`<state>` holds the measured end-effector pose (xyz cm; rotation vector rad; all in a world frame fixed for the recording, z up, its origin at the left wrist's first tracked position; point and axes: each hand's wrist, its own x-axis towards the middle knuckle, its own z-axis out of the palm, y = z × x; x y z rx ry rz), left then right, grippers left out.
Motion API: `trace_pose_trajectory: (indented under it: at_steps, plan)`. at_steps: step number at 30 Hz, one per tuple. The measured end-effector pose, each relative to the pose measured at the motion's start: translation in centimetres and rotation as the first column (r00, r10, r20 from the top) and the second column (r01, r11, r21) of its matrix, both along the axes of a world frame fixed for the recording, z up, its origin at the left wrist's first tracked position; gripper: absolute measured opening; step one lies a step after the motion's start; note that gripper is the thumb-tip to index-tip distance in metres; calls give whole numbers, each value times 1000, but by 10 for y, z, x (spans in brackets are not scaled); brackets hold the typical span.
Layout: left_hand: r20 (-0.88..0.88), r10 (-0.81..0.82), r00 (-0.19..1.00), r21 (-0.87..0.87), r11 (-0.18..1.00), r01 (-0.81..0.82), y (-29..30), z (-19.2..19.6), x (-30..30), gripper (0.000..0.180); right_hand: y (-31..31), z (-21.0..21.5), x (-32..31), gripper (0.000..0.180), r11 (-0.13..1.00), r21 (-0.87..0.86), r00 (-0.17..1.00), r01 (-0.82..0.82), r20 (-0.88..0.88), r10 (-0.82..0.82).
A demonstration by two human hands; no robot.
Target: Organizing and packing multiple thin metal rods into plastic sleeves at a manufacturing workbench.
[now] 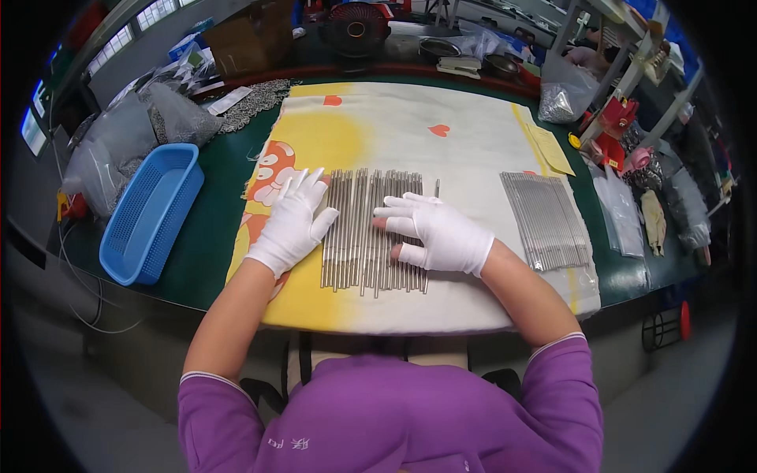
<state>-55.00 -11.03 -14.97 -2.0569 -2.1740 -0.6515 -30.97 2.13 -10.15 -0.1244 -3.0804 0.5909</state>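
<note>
- A row of thin metal rods (371,229) lies side by side on the cloth (465,134), near the bench's (209,236) front edge.
- The left hand (293,223) rests flat at the row's left side, grip open, fingers spread.
- The right hand (441,231) lies open on the right part of the row, fingertips on the rods.
- To do this well, I judge light, even pressure with flat palms keeps the rods parallel and unstacked.
- A second rod batch (546,219) lies toward the right edge; a blue basket (150,213) sits at the left.
</note>
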Motion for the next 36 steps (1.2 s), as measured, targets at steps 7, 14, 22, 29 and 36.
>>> trace_pose_trajectory:
  at_steps: [7,14,22,29,36]
  plan:
    - [48,-32,998,37,999,31,-3,2,-4,53,-7,-22,-21,81,971,221,992,-89,-68,106]
    - [43,21,999,57,998,-23,-2,-1,-15,40,-14,-25,-61,81,926,339,968,-169,-121,221]
    - [8,61,998,106,992,-61,-3,-8,-22,36,-16,-31,-79,78,926,308,947,-217,-163,276]
    - [-12,-246,969,-40,969,245,-7,5,35,77,9,-23,-37,70,935,205,920,-291,-207,332]
    - [25,-389,921,-164,907,388,6,29,76,85,34,-20,13,33,739,-672,985,52,-86,-148]
